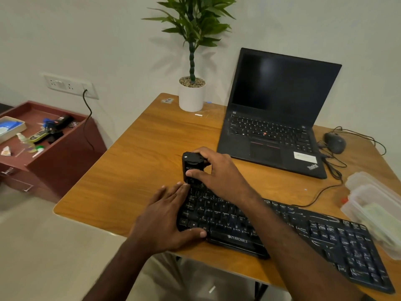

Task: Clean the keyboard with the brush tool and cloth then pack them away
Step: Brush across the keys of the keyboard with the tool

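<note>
At the keyboard's (pixel 282 231) left end on the tabletop (pixel 141 161), I am closing my right-hand grip (pixel 217 170) around the light, rigid, likely slippery brush tool (pixel 192 164) mid-body, while my left hand (pixel 169 216) is lying open, steadying the stiff frame.

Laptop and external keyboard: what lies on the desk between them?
In the head view, the right hand holding the black brush tool sits between the laptop and keyboard, plus a black cable; otherwise bare wood.
</note>
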Demonstrator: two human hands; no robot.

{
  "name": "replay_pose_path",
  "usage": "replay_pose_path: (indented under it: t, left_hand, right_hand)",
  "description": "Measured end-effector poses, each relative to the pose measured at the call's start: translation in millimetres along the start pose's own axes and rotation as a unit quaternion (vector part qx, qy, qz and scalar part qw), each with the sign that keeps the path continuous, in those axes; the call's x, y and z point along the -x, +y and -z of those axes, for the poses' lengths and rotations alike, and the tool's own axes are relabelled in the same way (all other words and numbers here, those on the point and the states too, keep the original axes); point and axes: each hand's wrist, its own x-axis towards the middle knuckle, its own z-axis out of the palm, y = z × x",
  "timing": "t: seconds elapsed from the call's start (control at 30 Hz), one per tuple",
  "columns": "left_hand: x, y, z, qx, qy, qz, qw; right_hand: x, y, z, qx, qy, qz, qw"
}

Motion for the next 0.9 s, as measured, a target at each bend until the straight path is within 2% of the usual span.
replay_pose_path:
  t: [0.3,0.67,0.9]
  left_hand:
    - [0,-2,-1,0.006,-0.008,-0.002,1.0]
    - [0,3,4,0.014,-0.004,0.006,1.0]
    - [-1,1,1,0.028,-0.004,0.002,1.0]
  right_hand:
    - [40,35,61,0.043,0.004,-0.05,0.998]
    - [4,11,5,-0.02,0.03,0.01,0.999]
    - [27,26,40,0.008,0.006,-0.029,1.0]
